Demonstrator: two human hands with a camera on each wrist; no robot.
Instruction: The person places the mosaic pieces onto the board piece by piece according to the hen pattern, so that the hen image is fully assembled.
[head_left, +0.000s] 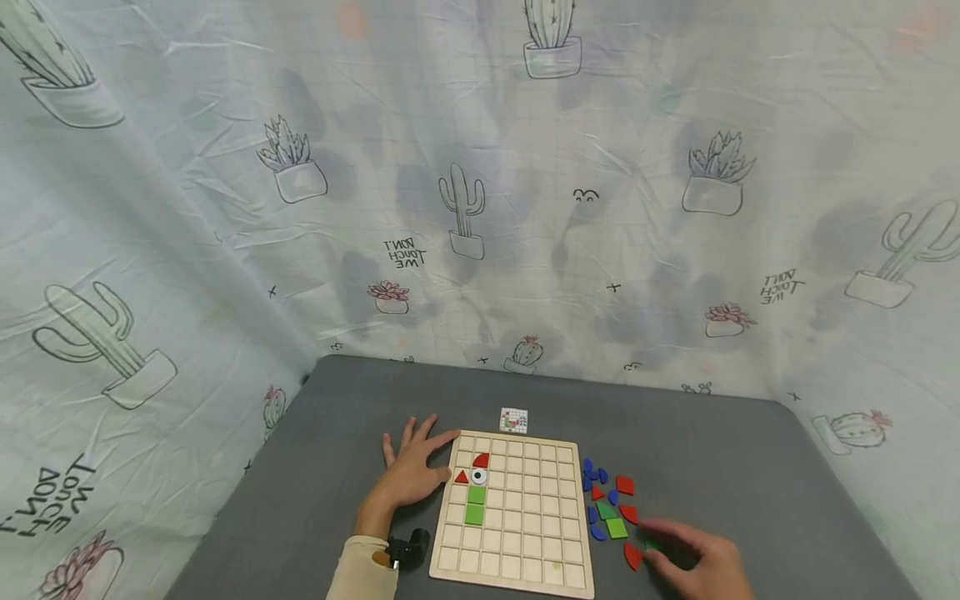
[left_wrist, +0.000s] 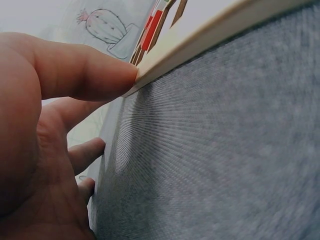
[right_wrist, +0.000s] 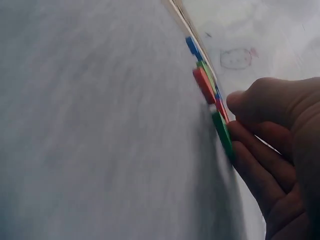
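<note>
In the head view, my left hand lies with spread fingers at the left edge of a wooden grid board. Its thumb and index finger touch the rim of the board. On the board sit a red quarter-round piece, a small red triangle, a round eye piece and two green squares. My right hand is low at the loose pieces on the right, thumb and fingers apart. A green piece lies right at its fingertips, partly hidden in the head view.
A small printed pattern card lies behind the board. Right of the board are several loose pieces, among them a red square, a green square and a blue piece. Patterned cloth hangs behind the grey table.
</note>
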